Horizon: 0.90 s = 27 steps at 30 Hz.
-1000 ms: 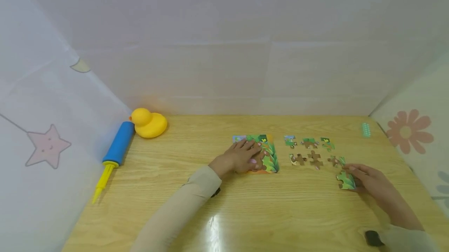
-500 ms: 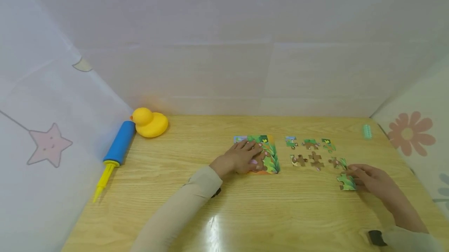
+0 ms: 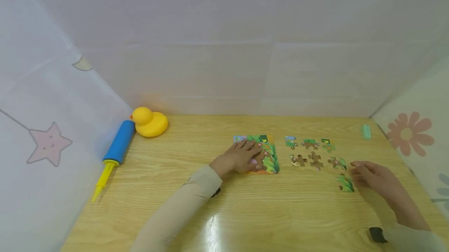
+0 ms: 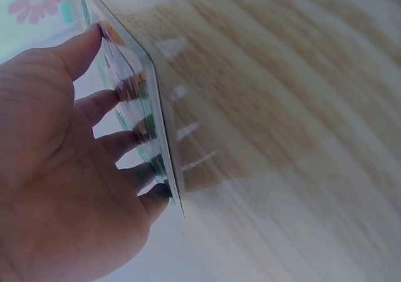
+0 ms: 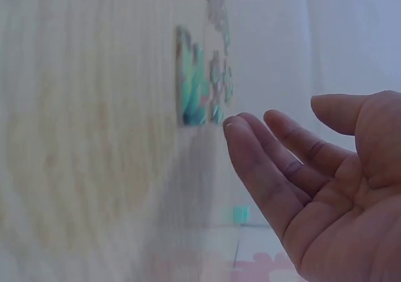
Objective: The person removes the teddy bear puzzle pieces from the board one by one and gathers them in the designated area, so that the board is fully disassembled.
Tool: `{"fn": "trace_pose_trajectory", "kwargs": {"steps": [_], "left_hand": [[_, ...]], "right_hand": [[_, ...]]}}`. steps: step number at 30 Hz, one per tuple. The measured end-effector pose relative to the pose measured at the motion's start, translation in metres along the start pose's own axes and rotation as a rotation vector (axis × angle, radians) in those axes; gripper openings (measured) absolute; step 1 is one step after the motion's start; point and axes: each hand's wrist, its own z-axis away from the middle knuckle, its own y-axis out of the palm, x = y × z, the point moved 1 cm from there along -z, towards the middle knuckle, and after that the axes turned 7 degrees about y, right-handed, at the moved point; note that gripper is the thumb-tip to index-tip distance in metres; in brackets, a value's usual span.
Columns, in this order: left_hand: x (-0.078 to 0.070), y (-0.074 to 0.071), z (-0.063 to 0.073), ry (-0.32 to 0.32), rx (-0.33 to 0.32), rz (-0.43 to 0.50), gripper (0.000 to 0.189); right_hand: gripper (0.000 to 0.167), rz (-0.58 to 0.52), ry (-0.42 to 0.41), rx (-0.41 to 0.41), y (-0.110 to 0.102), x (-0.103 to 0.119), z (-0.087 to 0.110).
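My left hand (image 3: 242, 156) rests with spread fingers on a flat puzzle board (image 3: 270, 158) printed with a brown animal and green leaves. In the left wrist view its fingertips (image 4: 147, 138) touch the board's face, and the palm hides part of the picture. At the right, my right hand (image 3: 375, 180) hovers with relaxed fingers and nothing in it. Just left of its fingers lies a green leafy puzzle piece (image 3: 345, 183), with a brown and green puzzle piece (image 3: 337, 162) behind it. Further left are several loose pieces, among them a brown puzzle piece (image 3: 315, 160).
A yellow rubber duck (image 3: 151, 122) sits at the back left, beside a blue and yellow hand pump (image 3: 119, 143). A small mint-green object (image 3: 366, 131) lies at the back right corner. White cloth walls (image 3: 224, 76) bound the wooden table (image 3: 182, 139).
My right hand has let go of the green leafy puzzle piece and drawn slightly right, leaving it on the table. The left hand has stayed on the board.
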Motion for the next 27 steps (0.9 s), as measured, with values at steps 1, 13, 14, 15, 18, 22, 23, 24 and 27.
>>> {"fn": "trace_pose_trajectory", "kwargs": {"steps": [1, 13, 14, 15, 18, 22, 23, 24, 27], "left_hand": [[0.000, 0.000, 0.000, 0.000, -0.002, -0.005, 0.067], [-0.001, 0.001, 0.000, -0.014, -0.042, -0.054, 0.067], [-0.001, 0.002, 0.000, -0.012, -0.047, -0.067, 0.067], [0.000, 0.002, 0.001, -0.011, -0.053, -0.080, 0.066], [0.003, 0.003, 0.001, -0.010, -0.079, -0.109, 0.064], [0.009, 0.001, 0.004, -0.010, -0.097, -0.101, 0.066], [0.011, 0.001, 0.004, -0.011, -0.095, -0.093, 0.067], [0.013, 0.000, 0.005, -0.015, -0.089, -0.081, 0.068], [0.019, -0.003, 0.007, -0.026, -0.072, -0.042, 0.071]], "right_hand": [[0.069, -0.011, -0.018, -0.006, 0.001, 0.002, -0.001], [0.066, -0.104, -0.086, 0.007, 0.026, 0.044, -0.027], [0.066, -0.111, -0.083, 0.006, 0.030, 0.047, -0.029], [0.066, -0.121, -0.086, 0.008, 0.033, 0.050, -0.030], [0.066, -0.151, -0.108, 0.015, 0.041, 0.060, -0.035], [0.063, -0.167, -0.155, 0.048, 0.050, 0.074, -0.042], [0.063, -0.169, -0.162, 0.063, 0.052, 0.078, -0.044], [0.063, -0.180, -0.167, 0.083, 0.054, 0.082, -0.045], [0.063, -0.219, -0.140, 0.144, 0.059, 0.093, -0.050]]}}
